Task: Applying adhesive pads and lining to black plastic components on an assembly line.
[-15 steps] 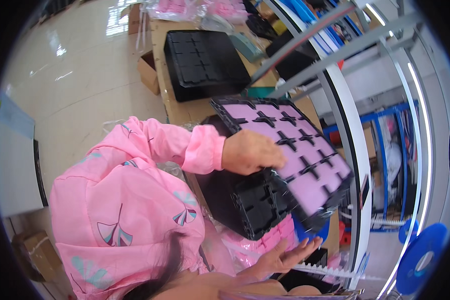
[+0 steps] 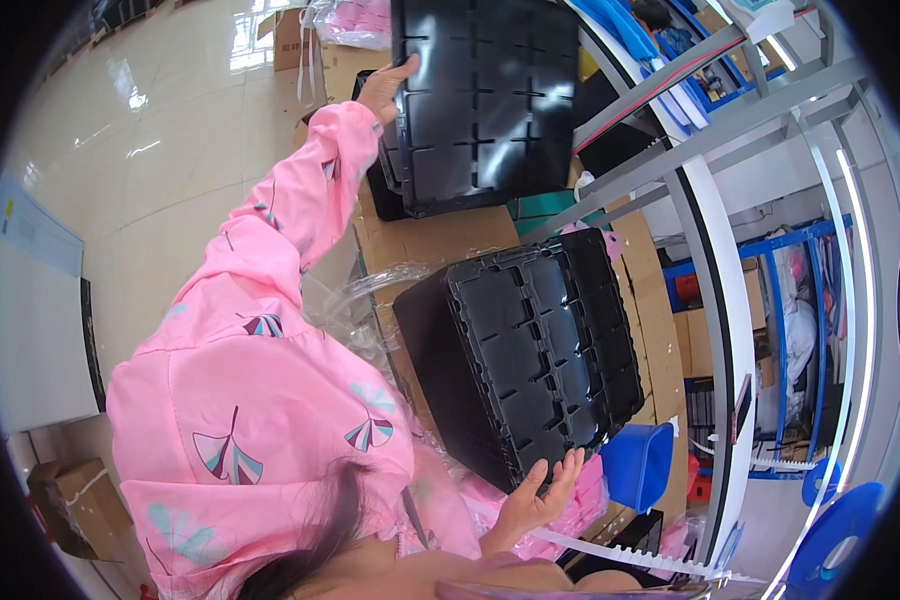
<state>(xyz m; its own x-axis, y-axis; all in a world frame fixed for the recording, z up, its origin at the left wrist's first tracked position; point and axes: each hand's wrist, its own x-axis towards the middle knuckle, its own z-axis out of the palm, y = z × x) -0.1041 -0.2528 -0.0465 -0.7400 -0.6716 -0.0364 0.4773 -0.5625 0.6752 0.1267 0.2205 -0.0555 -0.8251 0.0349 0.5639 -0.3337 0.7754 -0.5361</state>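
A black plastic compartment tray hangs tilted over the far end of the table. My left hand is closed on its left edge, thumb and fingers gripping the rim. Behind it, mostly hidden, is a far stack of black trays. Nearer me stands a tall stack of the same black trays, its top divided into shallow compartments. At that stack's near corner is my right hand, palm up and fingers apart, holding nothing. Whether its fingertips touch the stack I cannot tell.
Pink bagged pieces lie beside a blue bin near my right hand. Clear plastic wrap hangs at the table's left edge. Grey metal rails cross on the right, and cardboard covers the tabletop.
My left hand has carried a tray from over the near stack to the far end. Pink showed in its compartments before; the face now visible is black. My right hand stays near the stack corner.
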